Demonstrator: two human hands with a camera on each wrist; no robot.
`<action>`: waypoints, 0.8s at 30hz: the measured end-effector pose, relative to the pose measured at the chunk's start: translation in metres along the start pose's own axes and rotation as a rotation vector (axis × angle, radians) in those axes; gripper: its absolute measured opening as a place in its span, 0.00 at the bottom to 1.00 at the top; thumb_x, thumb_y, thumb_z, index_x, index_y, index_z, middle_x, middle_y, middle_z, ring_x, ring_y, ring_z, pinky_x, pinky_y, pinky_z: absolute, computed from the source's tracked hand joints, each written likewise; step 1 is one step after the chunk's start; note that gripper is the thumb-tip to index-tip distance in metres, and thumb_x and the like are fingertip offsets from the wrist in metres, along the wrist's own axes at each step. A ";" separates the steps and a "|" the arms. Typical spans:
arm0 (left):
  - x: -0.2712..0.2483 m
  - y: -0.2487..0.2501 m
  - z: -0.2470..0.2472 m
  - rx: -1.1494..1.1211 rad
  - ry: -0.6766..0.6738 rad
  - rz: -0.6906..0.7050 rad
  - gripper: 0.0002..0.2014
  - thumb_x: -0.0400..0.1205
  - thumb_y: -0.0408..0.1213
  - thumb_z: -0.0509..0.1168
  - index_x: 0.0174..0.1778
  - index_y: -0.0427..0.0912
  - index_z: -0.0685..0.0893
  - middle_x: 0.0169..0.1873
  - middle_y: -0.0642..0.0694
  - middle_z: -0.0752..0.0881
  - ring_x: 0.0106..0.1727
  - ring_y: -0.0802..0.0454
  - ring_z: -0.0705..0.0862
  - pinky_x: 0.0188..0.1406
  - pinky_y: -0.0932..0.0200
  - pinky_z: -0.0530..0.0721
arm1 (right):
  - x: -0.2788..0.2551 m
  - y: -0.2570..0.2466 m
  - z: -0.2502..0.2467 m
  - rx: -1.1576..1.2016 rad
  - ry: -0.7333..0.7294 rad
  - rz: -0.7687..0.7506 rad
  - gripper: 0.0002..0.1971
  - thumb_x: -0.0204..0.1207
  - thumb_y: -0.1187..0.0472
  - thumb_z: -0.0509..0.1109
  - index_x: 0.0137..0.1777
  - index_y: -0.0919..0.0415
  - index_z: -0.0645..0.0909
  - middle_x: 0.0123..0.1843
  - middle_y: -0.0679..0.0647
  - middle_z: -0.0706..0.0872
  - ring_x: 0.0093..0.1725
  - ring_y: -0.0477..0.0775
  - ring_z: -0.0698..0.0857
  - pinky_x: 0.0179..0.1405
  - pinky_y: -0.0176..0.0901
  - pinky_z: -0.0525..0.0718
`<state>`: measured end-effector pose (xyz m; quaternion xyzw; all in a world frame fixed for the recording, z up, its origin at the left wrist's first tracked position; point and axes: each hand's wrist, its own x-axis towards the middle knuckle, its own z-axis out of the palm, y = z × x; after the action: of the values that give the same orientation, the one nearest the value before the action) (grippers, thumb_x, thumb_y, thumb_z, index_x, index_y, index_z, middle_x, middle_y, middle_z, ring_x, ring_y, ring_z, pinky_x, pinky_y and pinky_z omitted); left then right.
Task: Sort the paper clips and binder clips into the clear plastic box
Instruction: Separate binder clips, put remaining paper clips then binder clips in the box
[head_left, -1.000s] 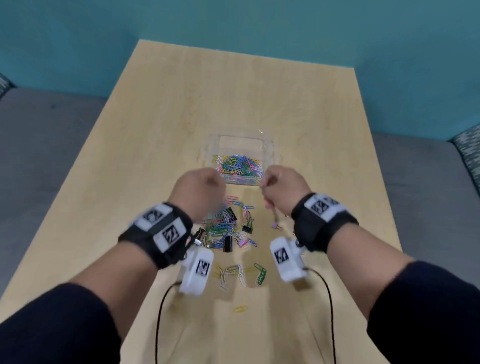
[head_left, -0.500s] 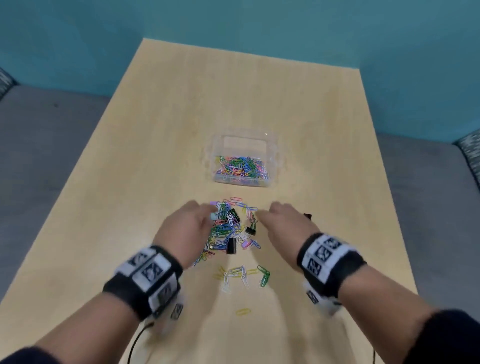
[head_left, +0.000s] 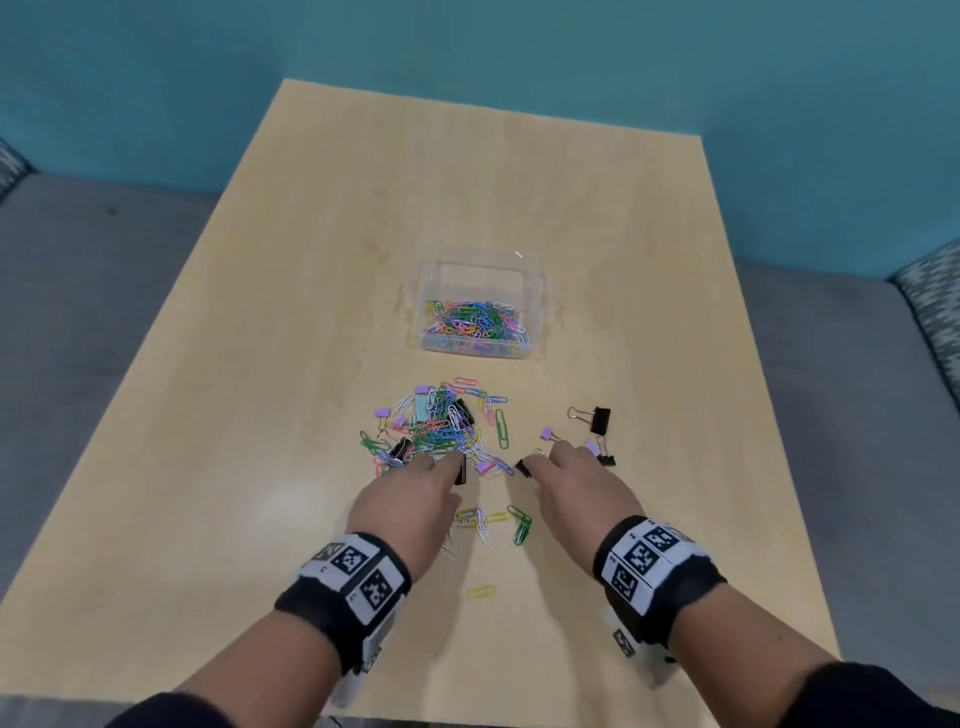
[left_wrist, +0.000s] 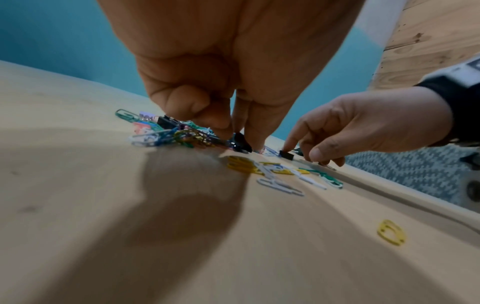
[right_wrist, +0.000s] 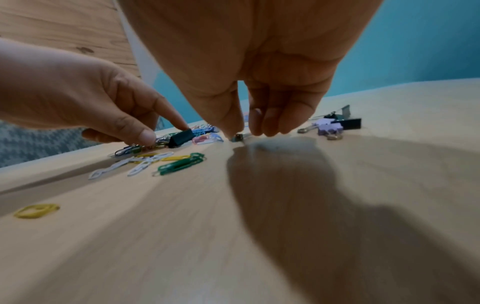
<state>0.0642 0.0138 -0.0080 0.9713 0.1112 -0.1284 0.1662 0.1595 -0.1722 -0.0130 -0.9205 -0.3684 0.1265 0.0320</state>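
A clear plastic box (head_left: 535, 291) holding several coloured paper clips stands mid-table. In front of it lies a mixed pile of paper clips and binder clips (head_left: 436, 428). My left hand (head_left: 457, 465) is down at the pile's near edge, thumb and fingers pinching a black binder clip (left_wrist: 240, 142). My right hand (head_left: 535, 457) is lowered just right of the pile, where its thumb and fingers pinch a small black binder clip (right_wrist: 237, 137), also seen as the small black binder clip (head_left: 522, 467) in the head view.
A larger black binder clip (head_left: 600, 420) and small purple binder clips (head_left: 546, 432) lie right of the pile. Loose paper clips (head_left: 488, 525) and one yellow clip (head_left: 480, 592) sit between my wrists. The table (head_left: 260, 467) is edged by grey cushions.
Both hands have come back from over the box toward me and dropped to the pile. Their fingertips now close on binder clips.
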 end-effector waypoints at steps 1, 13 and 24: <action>0.003 0.001 -0.001 -0.001 0.000 -0.003 0.18 0.82 0.45 0.57 0.69 0.54 0.67 0.49 0.49 0.80 0.46 0.43 0.83 0.34 0.54 0.78 | 0.000 0.000 0.000 0.062 -0.002 0.025 0.18 0.67 0.70 0.71 0.56 0.53 0.80 0.43 0.54 0.78 0.39 0.58 0.77 0.28 0.42 0.63; 0.015 0.002 -0.005 0.019 0.030 0.034 0.05 0.79 0.43 0.60 0.47 0.48 0.74 0.43 0.50 0.80 0.40 0.45 0.80 0.30 0.56 0.73 | 0.000 0.007 -0.004 0.050 -0.092 0.131 0.07 0.78 0.67 0.60 0.52 0.59 0.76 0.50 0.57 0.77 0.54 0.63 0.77 0.34 0.47 0.71; 0.005 0.001 -0.017 -1.379 0.042 -0.652 0.07 0.76 0.31 0.69 0.49 0.40 0.86 0.22 0.48 0.79 0.18 0.55 0.68 0.16 0.70 0.62 | -0.009 -0.014 -0.022 0.126 -0.036 0.105 0.11 0.84 0.58 0.56 0.59 0.59 0.76 0.55 0.55 0.77 0.54 0.60 0.78 0.37 0.46 0.69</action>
<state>0.0728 0.0194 0.0066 0.5677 0.4506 -0.0539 0.6869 0.1496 -0.1680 0.0124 -0.9322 -0.3116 0.1675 0.0768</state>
